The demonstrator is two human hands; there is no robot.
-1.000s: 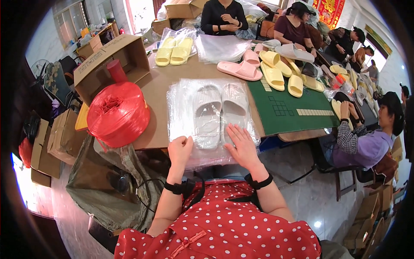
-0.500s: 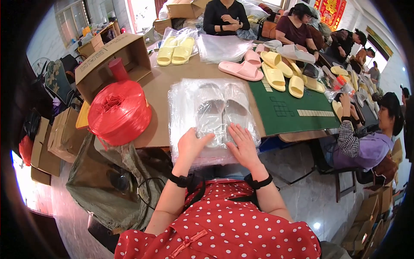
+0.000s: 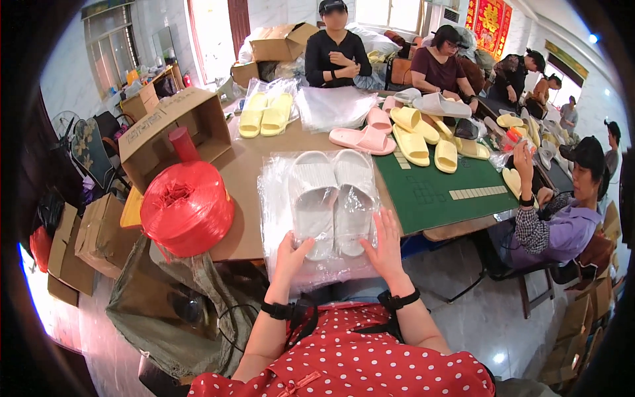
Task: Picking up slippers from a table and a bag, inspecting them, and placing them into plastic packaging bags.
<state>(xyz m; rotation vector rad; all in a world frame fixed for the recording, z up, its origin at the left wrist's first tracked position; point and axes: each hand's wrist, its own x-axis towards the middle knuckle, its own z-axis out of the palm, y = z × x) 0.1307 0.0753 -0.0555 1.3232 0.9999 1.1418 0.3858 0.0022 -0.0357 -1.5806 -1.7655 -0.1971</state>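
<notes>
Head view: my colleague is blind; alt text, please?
A person's left hand and right hand flank the near ends of two grey ribbed slippers amid clear plastic sheeting. A round red plastic roll stands left; yellow slippers and pink slippers lie farther right.

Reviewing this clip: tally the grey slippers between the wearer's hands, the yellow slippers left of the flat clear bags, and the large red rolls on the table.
Grey slippers: 2
Yellow slippers: 2
Large red roll: 1
Total: 5
</notes>
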